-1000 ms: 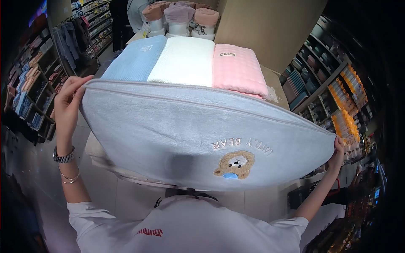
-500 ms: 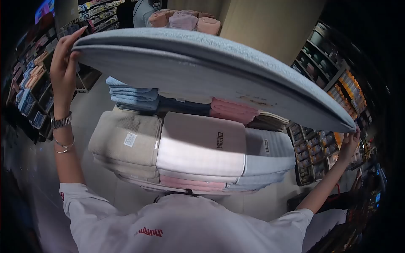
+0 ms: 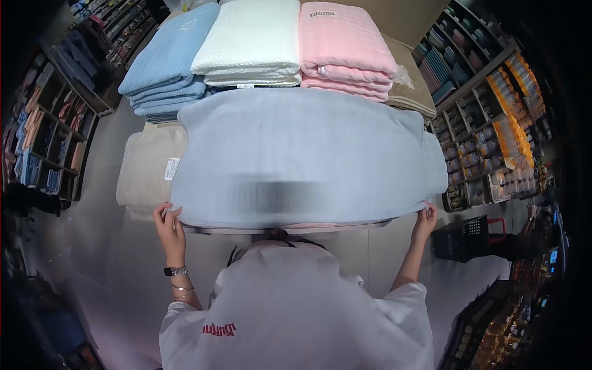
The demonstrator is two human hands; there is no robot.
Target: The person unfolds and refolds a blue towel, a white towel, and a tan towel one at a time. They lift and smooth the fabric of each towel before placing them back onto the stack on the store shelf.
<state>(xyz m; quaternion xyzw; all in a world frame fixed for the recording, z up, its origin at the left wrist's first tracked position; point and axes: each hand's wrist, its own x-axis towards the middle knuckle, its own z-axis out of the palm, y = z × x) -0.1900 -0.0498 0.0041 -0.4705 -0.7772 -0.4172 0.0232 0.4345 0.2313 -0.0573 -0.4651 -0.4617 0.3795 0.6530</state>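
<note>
A large light blue-grey towel (image 3: pixel 320 148) lies spread over the front stacks, with a dark blurred shadow near its front edge. My left hand (image 3: pixel 168 219) pinches its near left corner. At the near right corner, my right hand (image 3: pixel 427 214) has its fingers closed on the same towel. Left of the cloth, a folded beige towel (image 3: pixel 145 163) with a white label shows in part. Behind it stand folded stacks: blue (image 3: pixel 169 55), white (image 3: pixel 250 40) and pink (image 3: pixel 345 43). A brown folded cloth (image 3: pixel 410 86) sits at the back right.
Shelves with folded goods (image 3: pixel 46 129) stand on the left. On the right are a rack of packaged goods (image 3: pixel 481 154) and, on the floor, a black basket (image 3: pixel 461 239) with a red handle. A pale pillar rises behind the stacks.
The light blue-grey towel, held up high and folded over before, has come down flat over the front stacks. Both hands have moved down and inward, towards my body.
</note>
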